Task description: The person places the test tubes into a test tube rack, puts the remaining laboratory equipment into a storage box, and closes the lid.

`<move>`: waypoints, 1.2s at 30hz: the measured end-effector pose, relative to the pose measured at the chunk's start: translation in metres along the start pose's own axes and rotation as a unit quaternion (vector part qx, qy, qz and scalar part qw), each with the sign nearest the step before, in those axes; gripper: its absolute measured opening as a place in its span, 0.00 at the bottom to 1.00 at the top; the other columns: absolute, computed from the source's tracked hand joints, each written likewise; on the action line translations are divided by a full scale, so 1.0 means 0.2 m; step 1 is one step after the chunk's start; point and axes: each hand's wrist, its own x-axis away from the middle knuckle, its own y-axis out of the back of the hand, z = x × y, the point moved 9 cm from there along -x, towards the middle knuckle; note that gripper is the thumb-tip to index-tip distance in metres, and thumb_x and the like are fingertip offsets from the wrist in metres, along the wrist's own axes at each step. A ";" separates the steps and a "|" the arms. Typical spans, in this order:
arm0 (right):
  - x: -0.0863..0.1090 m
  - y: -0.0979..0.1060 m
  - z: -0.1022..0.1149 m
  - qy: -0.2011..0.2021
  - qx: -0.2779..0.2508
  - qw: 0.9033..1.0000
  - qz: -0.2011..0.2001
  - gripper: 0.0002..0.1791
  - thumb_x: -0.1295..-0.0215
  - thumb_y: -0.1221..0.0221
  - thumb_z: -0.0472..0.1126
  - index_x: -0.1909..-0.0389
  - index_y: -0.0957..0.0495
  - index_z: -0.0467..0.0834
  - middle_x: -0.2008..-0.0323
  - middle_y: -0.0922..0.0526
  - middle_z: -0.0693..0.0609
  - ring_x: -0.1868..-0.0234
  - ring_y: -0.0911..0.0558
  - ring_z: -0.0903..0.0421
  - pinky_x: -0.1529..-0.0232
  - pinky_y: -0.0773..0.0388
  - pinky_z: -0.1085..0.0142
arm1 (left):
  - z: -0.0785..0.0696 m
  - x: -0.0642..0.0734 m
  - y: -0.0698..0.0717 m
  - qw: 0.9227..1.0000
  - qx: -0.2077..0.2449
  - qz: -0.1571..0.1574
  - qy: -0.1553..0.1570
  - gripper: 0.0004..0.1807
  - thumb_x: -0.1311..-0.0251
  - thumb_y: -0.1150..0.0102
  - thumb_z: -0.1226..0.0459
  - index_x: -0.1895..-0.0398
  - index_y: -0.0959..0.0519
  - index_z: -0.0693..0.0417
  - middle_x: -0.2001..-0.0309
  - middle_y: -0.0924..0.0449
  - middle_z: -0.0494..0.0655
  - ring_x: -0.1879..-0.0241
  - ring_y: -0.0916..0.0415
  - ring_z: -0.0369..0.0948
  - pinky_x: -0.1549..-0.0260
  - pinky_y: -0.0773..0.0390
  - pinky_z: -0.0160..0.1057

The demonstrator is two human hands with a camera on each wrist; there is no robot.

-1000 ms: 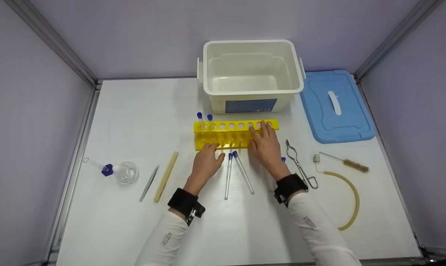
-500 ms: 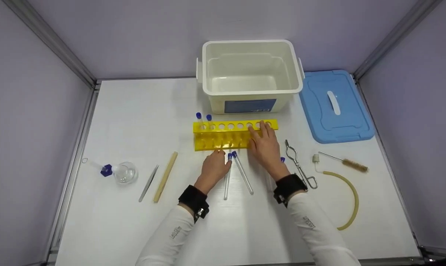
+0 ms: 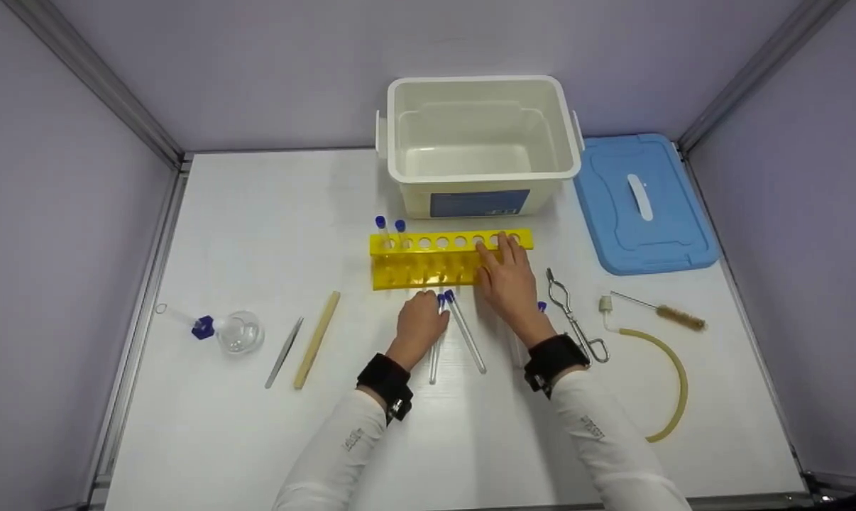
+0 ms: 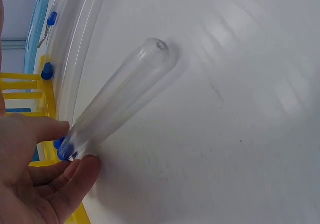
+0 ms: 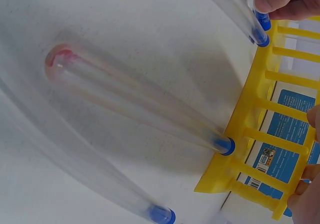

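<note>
My left hand point(image 3: 421, 323) pinches the blue-capped end of a clear test tube point(image 4: 120, 93) lying on the table, thumb on one side and fingers on the other. Beside it lies a second capped test tube point(image 3: 467, 333). My right hand point(image 3: 509, 284) holds the right end of the yellow test tube rack point(image 3: 426, 270), fingers over its holed top. Two blue-capped tubes point(image 3: 380, 223) stand in the rack's leftmost holes. In the right wrist view, a tube with reddish residue point(image 5: 140, 98) lies with its cap at the rack's base, and another tube point(image 5: 90, 169) lies nearby.
Behind the rack stands a white bin point(image 3: 485, 181), with its blue lid point(image 3: 648, 213) to the right. Crucible tongs point(image 3: 573, 319), a brush point(image 3: 676, 317) and yellow tubing point(image 3: 683, 383) lie right. Tweezers point(image 3: 284, 353), a wooden stick point(image 3: 317, 341) and a glass burner point(image 3: 241, 332) are left.
My left hand has left the rack's front edge and moved right and toward me, onto the left test tube's cap. My right hand stays on the rack.
</note>
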 end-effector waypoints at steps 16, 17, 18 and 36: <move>0.00 -0.01 0.00 0.001 -0.015 1.000 -0.002 0.26 0.23 0.42 0.43 0.27 0.25 0.46 0.24 0.34 0.29 0.23 0.34 0.30 0.20 0.38 0.40 | 0.05 0.00 0.04 0.999 -0.002 -0.037 0.014 0.10 0.36 0.34 0.66 0.60 0.17 0.68 0.68 0.13 0.63 0.65 0.13 0.61 0.65 0.14 0.58; 0.00 -0.01 0.00 0.001 -0.014 1.000 -0.001 0.26 0.23 0.42 0.43 0.27 0.25 0.46 0.24 0.34 0.29 0.23 0.34 0.30 0.20 0.38 0.40 | 0.05 0.00 0.04 0.999 -0.002 -0.039 0.013 0.10 0.36 0.34 0.66 0.61 0.17 0.67 0.69 0.13 0.63 0.66 0.13 0.61 0.65 0.14 0.58; 0.00 -0.01 0.00 0.001 -0.013 1.000 0.000 0.26 0.23 0.42 0.43 0.27 0.25 0.46 0.24 0.34 0.29 0.23 0.34 0.30 0.20 0.38 0.40 | 0.05 0.00 0.05 0.999 -0.001 -0.041 0.012 0.09 0.36 0.35 0.66 0.61 0.17 0.67 0.69 0.13 0.62 0.66 0.13 0.61 0.66 0.14 0.58; -0.01 -0.03 -0.02 -0.027 -0.010 0.999 0.033 0.26 0.22 0.43 0.43 0.25 0.27 0.47 0.21 0.37 0.32 0.20 0.38 0.33 0.18 0.42 0.42 | 0.00 0.01 0.21 0.994 0.072 -0.078 0.008 0.15 0.32 0.36 0.64 0.49 0.17 0.66 0.65 0.11 0.58 0.69 0.14 0.52 0.67 0.14 0.50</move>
